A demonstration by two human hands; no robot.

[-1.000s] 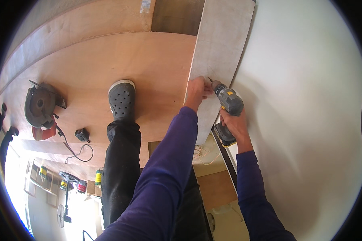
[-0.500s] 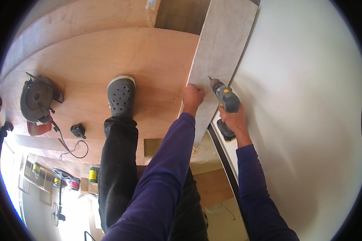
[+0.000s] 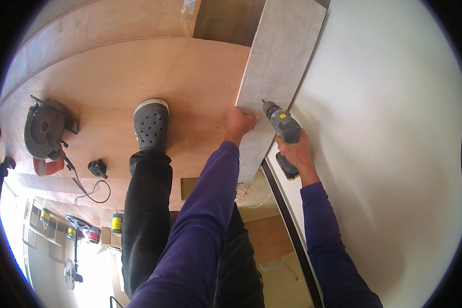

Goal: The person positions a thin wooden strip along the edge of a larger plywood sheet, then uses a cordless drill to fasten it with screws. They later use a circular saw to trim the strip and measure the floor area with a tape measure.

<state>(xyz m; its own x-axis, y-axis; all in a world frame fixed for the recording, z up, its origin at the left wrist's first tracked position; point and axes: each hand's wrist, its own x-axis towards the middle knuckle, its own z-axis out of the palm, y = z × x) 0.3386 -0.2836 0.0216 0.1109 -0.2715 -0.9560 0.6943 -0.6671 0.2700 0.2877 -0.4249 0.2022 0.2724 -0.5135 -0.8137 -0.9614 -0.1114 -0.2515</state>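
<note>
A: What's furthest left?

B: A circular saw (image 3: 45, 128) with a dark round guard and a reddish handle, lying on a brown plywood sheet (image 3: 200, 77). Its black cord (image 3: 108, 194) loops below it.

A: And beside that?

B: A small black object (image 3: 97, 168); I can't make out what it is. Lower down, a yellow-and-green can (image 3: 117, 224) shows near the dark trouser leg (image 3: 149, 215). Above that leg, a grey clog (image 3: 152, 123) with holes in its top is planted on the plywood.

A: Now the hands. Together?

B: No, they're apart. The left hand (image 3: 239, 123) is at the left edge of a long grey board (image 3: 280, 56), fingers curled in. I can't tell whether anything is inside them.

A: Where's the drill?

B: Right of that hand, over the board's right side. The cordless drill (image 3: 286, 126) is tilted, its bit pointing up and left at the board; whether the tip touches, I can't say. The right hand (image 3: 297, 154) is wrapped around its grip.

A: And furthest over?

B: A broad white panel (image 3: 385, 128), alongside the board.
</note>
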